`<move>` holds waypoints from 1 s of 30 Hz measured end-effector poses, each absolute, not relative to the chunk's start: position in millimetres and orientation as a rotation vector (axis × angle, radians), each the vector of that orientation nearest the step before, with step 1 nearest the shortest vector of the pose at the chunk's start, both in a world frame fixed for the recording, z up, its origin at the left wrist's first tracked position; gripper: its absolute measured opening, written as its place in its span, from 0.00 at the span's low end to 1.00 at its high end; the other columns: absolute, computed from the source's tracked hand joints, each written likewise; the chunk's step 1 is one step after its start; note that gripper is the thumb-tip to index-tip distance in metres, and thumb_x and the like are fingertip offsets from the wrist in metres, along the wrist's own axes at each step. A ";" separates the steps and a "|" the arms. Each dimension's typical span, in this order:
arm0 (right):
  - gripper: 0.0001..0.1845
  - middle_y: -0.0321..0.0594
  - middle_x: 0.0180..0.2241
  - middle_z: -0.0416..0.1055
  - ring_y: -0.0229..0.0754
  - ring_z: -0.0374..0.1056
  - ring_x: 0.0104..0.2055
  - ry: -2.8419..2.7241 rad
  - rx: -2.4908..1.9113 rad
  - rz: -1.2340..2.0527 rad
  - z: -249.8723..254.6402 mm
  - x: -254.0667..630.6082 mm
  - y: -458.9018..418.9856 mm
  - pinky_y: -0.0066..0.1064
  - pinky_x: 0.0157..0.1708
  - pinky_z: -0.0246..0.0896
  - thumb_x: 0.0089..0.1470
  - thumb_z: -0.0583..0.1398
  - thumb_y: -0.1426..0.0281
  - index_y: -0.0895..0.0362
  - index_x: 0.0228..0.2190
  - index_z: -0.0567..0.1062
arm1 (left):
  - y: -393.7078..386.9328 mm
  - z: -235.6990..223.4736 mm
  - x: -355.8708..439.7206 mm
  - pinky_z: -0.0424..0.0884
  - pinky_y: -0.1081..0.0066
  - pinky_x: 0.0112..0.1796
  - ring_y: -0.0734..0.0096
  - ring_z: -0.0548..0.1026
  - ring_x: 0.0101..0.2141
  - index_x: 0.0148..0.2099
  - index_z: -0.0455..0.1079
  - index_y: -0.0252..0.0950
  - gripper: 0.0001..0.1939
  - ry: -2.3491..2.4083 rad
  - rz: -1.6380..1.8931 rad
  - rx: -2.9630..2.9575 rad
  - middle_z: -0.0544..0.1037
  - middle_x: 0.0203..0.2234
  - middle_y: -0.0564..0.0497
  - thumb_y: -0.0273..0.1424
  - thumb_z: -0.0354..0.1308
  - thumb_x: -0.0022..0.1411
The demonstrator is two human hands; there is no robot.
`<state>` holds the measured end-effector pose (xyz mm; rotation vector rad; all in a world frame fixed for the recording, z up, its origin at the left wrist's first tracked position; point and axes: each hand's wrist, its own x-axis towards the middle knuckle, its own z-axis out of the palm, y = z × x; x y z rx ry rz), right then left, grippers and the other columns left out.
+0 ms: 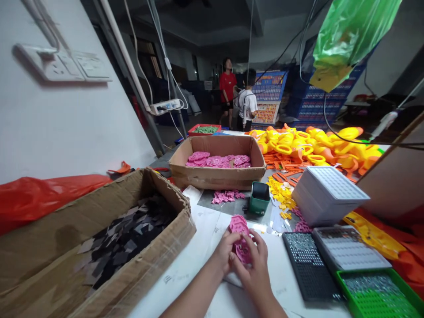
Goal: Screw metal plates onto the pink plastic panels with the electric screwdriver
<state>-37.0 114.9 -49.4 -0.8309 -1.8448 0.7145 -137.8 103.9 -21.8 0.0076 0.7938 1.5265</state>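
Between my hands, just above the white paper (185,269), is a pink molded plastic piece (239,224) with an uneven, rounded outline. My left hand (222,252) grips it from the left side, thumb and fingers closed on its edge. On the right, my right hand (254,260) has its fingers bent over the lower part, which they partly cover. Small details on that lower part are too small to make out. Ahead of my hands lie small pink parts (227,196) and a dark green box-shaped container (260,198).
Similar pink pieces fill a cardboard box (215,176). Another cardboard box (165,240) holds dark flat squares. Right are a black tray (308,278) of metal bits, a green tray (380,300), a white container (324,198) and yellow plastic parts (298,143). Two people (228,86) stand behind.
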 end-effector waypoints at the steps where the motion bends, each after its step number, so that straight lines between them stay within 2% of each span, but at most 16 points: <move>1: 0.26 0.50 0.55 0.61 0.56 0.60 0.56 -1.872 -0.823 0.722 -50.2 -35.8 117.1 0.54 0.52 0.61 0.51 0.63 0.62 0.50 0.52 0.70 | 103.3 -20.6 -137.9 0.69 0.75 0.31 0.70 0.75 0.26 0.37 0.68 0.37 0.13 0.804 1.564 0.023 0.75 0.24 0.54 0.22 0.61 0.47; 4: 0.25 0.49 0.54 0.63 0.54 0.62 0.56 -1.904 -0.794 0.782 -50.6 -32.1 121.4 0.52 0.52 0.63 0.53 0.62 0.64 0.49 0.53 0.69 | 101.2 -15.0 -139.2 0.69 0.74 0.31 0.69 0.76 0.27 0.38 0.70 0.34 0.15 0.799 1.618 0.055 0.76 0.26 0.52 0.19 0.61 0.45; 6: 0.26 0.48 0.55 0.63 0.53 0.62 0.57 -1.892 -0.784 0.819 -48.7 -30.8 121.6 0.51 0.53 0.63 0.55 0.60 0.66 0.48 0.56 0.66 | 100.0 -10.4 -140.8 0.71 0.70 0.35 0.66 0.76 0.30 0.39 0.70 0.32 0.15 0.768 1.606 0.056 0.77 0.28 0.49 0.22 0.62 0.45; 10: 0.28 0.49 0.53 0.65 0.52 0.63 0.56 -1.808 -0.845 0.888 -42.1 -30.9 118.7 0.50 0.53 0.63 0.54 0.60 0.65 0.50 0.57 0.64 | 100.4 -1.8 -143.3 0.70 0.61 0.46 0.56 0.77 0.39 0.44 0.71 0.30 0.19 0.701 1.568 0.032 0.78 0.35 0.43 0.34 0.63 0.51; 14: 0.27 0.48 0.52 0.66 0.51 0.63 0.55 -1.799 -0.872 0.953 -37.2 -30.0 118.9 0.49 0.55 0.62 0.54 0.60 0.63 0.50 0.55 0.66 | 102.4 4.2 -142.9 0.68 0.57 0.50 0.56 0.75 0.45 0.58 0.64 0.37 0.26 0.616 1.594 0.010 0.76 0.44 0.44 0.45 0.55 0.62; 17: 0.26 0.47 0.52 0.67 0.50 0.64 0.55 -1.795 -0.884 0.991 -35.0 -28.7 120.0 0.48 0.55 0.62 0.54 0.61 0.62 0.51 0.54 0.67 | 103.4 8.5 -141.9 0.67 0.56 0.51 0.59 0.76 0.45 0.63 0.58 0.41 0.25 0.611 1.596 -0.030 0.76 0.45 0.44 0.43 0.46 0.68; 21: 0.24 0.48 0.53 0.68 0.50 0.64 0.56 -1.768 -0.916 0.995 -31.2 -27.3 119.0 0.49 0.56 0.61 0.54 0.60 0.61 0.52 0.53 0.69 | 104.5 13.1 -140.0 0.68 0.60 0.51 0.64 0.77 0.41 0.65 0.56 0.39 0.23 0.635 1.622 -0.052 0.77 0.40 0.45 0.39 0.40 0.71; 26: 0.22 0.49 0.55 0.67 0.51 0.63 0.58 -1.758 -0.915 0.963 -26.2 -24.4 117.1 0.52 0.57 0.59 0.56 0.59 0.62 0.53 0.52 0.70 | 102.9 10.4 -135.2 0.70 0.66 0.49 0.70 0.77 0.37 0.64 0.57 0.39 0.22 0.662 1.653 -0.026 0.77 0.39 0.48 0.37 0.44 0.71; 30: 0.23 0.50 0.57 0.64 0.51 0.61 0.60 -1.780 -0.850 1.015 -30.4 -27.1 118.7 0.53 0.58 0.57 0.56 0.59 0.64 0.53 0.53 0.68 | 103.8 5.0 -133.2 0.70 0.66 0.50 0.69 0.77 0.39 0.64 0.58 0.41 0.22 0.668 1.663 -0.036 0.77 0.40 0.48 0.39 0.45 0.70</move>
